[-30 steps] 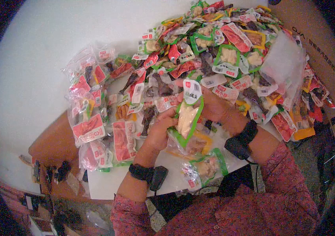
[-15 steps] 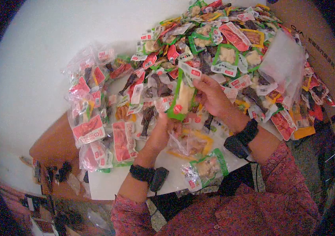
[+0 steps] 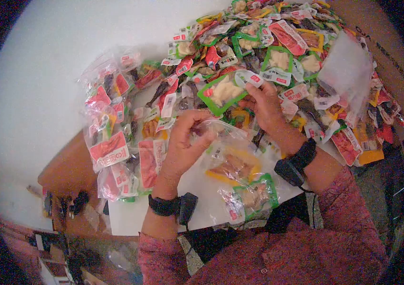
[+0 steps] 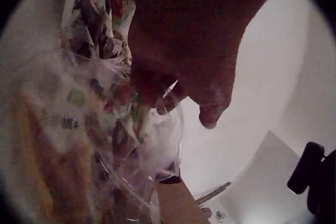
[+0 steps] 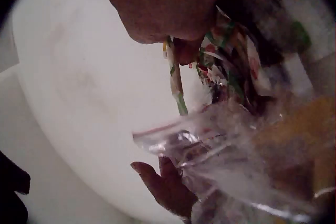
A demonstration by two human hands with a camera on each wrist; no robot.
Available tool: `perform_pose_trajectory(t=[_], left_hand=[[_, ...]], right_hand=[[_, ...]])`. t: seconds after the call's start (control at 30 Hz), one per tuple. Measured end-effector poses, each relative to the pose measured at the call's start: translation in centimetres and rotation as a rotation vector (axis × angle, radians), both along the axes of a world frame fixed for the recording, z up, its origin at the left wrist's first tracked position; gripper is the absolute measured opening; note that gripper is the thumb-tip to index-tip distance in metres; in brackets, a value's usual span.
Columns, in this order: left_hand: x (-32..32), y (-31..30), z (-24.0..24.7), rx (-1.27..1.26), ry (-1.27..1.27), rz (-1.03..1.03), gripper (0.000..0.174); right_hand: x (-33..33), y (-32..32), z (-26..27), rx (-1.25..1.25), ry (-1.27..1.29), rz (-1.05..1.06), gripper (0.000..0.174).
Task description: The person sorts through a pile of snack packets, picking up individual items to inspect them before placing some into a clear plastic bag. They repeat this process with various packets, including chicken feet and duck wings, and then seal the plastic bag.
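The green-edged packet [image 3: 221, 92] had a bright green border round pale cream contents and a white label with a small red mark. The clear zip bag [image 3: 225, 141] was colourless, with a thin red line along its mouth in the right wrist view. Inside it lay a yellow-edged packet [image 3: 234, 167] with brownish contents. Another green-bordered packet [image 3: 255, 194] showed tan contents. The heap of packets [image 3: 278, 52] mixed red, green, yellow and white with dark brown pieces. The table [image 3: 45, 85] was white and the cardboard box [image 3: 387, 52] brown with dark print. The wristbands [image 3: 164, 205] were black, and the sleeve [image 3: 316, 247] was dark red with a fine lighter pattern.
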State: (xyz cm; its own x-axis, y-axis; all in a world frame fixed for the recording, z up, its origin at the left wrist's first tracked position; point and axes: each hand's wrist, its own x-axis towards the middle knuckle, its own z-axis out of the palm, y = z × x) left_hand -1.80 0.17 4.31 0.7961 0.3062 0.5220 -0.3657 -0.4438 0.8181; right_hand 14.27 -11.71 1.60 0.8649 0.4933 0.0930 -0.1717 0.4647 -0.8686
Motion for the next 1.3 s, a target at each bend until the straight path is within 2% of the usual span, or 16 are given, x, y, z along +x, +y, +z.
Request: perform_pose_trajectory(t=[0.1, 0.17, 0.2, 0.27, 0.3, 0.37, 0.5, 0.6, 0.67, 0.7, 0.77, 0.8, 1.03, 1.1, 1.17, 1.3], left_hand=[[0.0, -0.1, 0.0, 0.244, 0.028, 0.055, 0.015], [0.1, 0.5, -0.8, 0.469, -0.025, 0.114, 0.013], [0.0, 0.5, -0.6, 0.468, -0.022, 0.115, 0.013], [-0.2, 0.4, -0.2, 0.497, 0.040, 0.189, 0.010], [-0.2, 0.4, -0.2, 0.495, 0.045, 0.190, 0.010], [0.0, 0.5, -0.3, 0.463, -0.038, 0.193, 0.007], [0.2, 0.8, -0.2, 0.586, -0.070, 0.198, 0.004], [0.5, 1.2, -0.5, 0.562, -0.135, 0.184, 0.004], [0.2, 0.9, -0.4, 0.438, -0.063, 0.228, 0.006], [0.2, 0.8, -0.3, 0.434, -0.059, 0.228, 0.006], [0.1, 0.7, -0.3, 0.330, -0.029, 0.235, 0.007], [0.2, 1.0, -0.5, 0.327, -0.032, 0.237, 0.007], [0.1, 0.5, -1.3, 0.382, 0.002, 0.124, 0.013], [0.0, 0.6, -1.4, 0.425, 0.015, 0.110, 0.018], [0.0, 0.5, -1.7, 0.088, 0.052, -0.058, 0.031], [-0.2, 0.4, -1.0, 0.078, 0.093, -0.023, 0.041]], right_hand=[[0.3, 0.3, -0.6, 0.033, -0.073, 0.043, 0.024], [0.4, 0.4, -1.0, -0.148, -0.304, 0.106, 0.028], [0.6, 0.8, -1.5, -0.150, -0.302, 0.108, 0.028], [0.8, 1.7, -2.5, -0.109, -0.708, 0.039, 0.032], [0.2, 1.3, -2.0, -0.111, -0.703, 0.043, 0.032], [-1.5, -0.1, 0.2, -0.241, -0.502, 0.353, 0.035], [-2.4, -0.3, 0.4, -0.423, -0.396, 0.471, 0.035], [-2.4, -0.2, 0.3, -0.458, -0.555, 0.569, 0.023], [-1.6, -0.1, -0.4, -0.496, -0.980, 0.717, 0.016], [-1.9, -0.4, 0.1, -0.498, -0.976, 0.720, 0.016], [-2.5, -1.0, 1.5, -0.524, -0.704, 0.533, 0.019], [-2.1, -0.9, 1.1, -0.528, -0.708, 0.534, 0.019], [0.4, -1.5, 2.8, -0.309, -0.957, -0.106, 0.018], [0.6, -2.9, 4.3, -0.789, -1.166, -0.179, 0.024], [0.9, -3.5, 4.7, -0.957, -1.192, -0.185, 0.023], [1.1, -4.5, 5.0, -1.361, -1.197, -0.236, 0.019]])
